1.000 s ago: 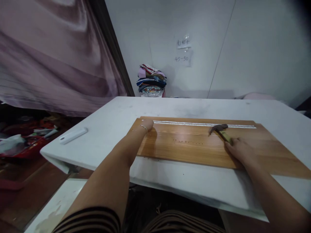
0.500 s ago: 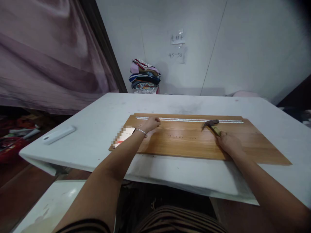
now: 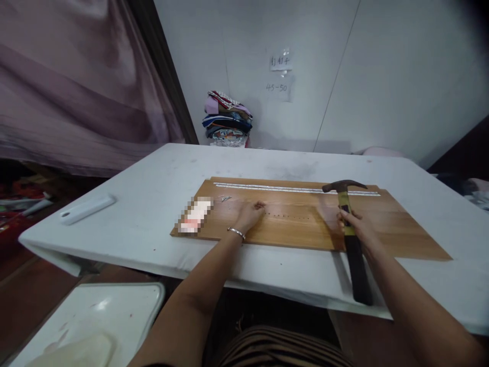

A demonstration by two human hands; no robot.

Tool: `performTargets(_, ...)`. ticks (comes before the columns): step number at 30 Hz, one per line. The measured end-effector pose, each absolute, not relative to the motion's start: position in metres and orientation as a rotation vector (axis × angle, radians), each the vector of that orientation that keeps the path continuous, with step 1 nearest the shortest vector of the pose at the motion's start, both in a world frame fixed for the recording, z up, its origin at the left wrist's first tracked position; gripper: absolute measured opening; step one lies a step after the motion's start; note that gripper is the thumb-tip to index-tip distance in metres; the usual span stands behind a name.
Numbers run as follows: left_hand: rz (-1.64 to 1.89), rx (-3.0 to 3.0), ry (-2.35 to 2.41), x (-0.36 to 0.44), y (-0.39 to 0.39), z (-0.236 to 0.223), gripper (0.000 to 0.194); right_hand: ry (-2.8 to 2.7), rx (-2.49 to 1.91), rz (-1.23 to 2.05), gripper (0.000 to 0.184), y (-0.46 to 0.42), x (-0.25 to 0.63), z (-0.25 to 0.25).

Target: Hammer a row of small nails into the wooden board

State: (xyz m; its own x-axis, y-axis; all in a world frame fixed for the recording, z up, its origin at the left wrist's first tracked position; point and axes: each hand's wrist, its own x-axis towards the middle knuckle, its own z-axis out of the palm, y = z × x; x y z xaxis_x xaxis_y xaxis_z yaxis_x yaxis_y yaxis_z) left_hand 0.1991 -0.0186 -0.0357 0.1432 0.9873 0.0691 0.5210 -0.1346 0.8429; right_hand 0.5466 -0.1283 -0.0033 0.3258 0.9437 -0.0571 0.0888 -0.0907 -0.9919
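My right hand [image 3: 357, 223] is wrapped round the handle of a claw hammer [image 3: 357, 265] just below its head. The hammer is raised, its dark metal head up and its black grip pointing down toward me. My left hand [image 3: 250, 215], with a bracelet on the wrist, has its fingertips pinched together low over a wooden board [image 3: 401, 219]. What they hold, if anything, is too small to make out. Just right of those fingertips runs a row of small dark dots [image 3: 288, 216] in the board. A few loose nails [image 3: 226, 199] lie on the board's left part.
Two pale measuring strips [image 3: 267, 187] run along the board's far edge. A blurred card [image 3: 196, 215] lies at its left end. The white table [image 3: 145, 193] also carries a white oblong object [image 3: 87, 209]. Folded cloths [image 3: 228, 120] are stacked by the wall; a white stool [image 3: 126, 306] stands lower left.
My left hand has moved right and nearer to me, from above the loose nails to the row of dots. My right hand has lifted and turned the hammer upright.
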Motion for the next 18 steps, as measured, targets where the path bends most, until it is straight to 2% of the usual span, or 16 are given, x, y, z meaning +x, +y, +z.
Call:
performTargets(2, 0.894, 1.748, 1.433, 0.2, -0.02, -0.039, 0.023, -0.921, -1.341, 1.011, 0.061, -0.133, 0.53, 0.002)
performTargets(7, 0.921, 1.697, 1.407, 0.197, -0.021, -0.042, 0.023, -0.918, -1.205, 1.249, 0.057, -0.135, 0.49, 0.016)
performTargets(13, 0.916, 1.755, 1.382, 0.198, -0.022, -0.046, 0.025, -0.935, -1.243, 1.292, 0.046, -0.144, 0.449, 0.015)
performTargets(18, 0.873, 1.803, 1.404, 0.199, -0.025, -0.044, 0.031, -0.913, -1.201, 1.346, 0.045, -0.15, 0.431, 0.016)
